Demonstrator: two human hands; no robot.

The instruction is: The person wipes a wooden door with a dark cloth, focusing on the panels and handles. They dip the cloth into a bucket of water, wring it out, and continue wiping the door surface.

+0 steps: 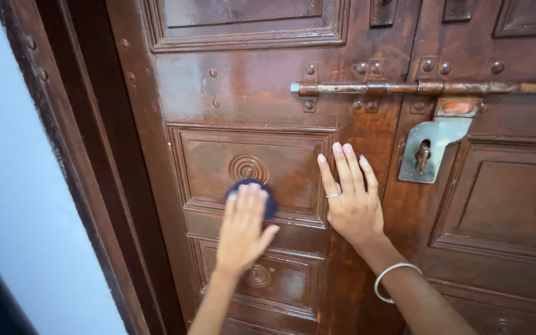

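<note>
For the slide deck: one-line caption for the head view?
Left hand presses a dark blue pad on a brown carved door panel; right hand rests flat beside it.

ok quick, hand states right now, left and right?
Left hand: flat, pressing a dark blue pad against the door panel.
Right hand: open, fingers spread, palm flat on the wooden door, holding nothing.

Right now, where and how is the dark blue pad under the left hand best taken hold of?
Grip the dark blue pad at its exposed top-right rim, coming from above right. The left hand lies flat over the rest, pressing it against the door panel, so only that rounded edge shows.
</note>
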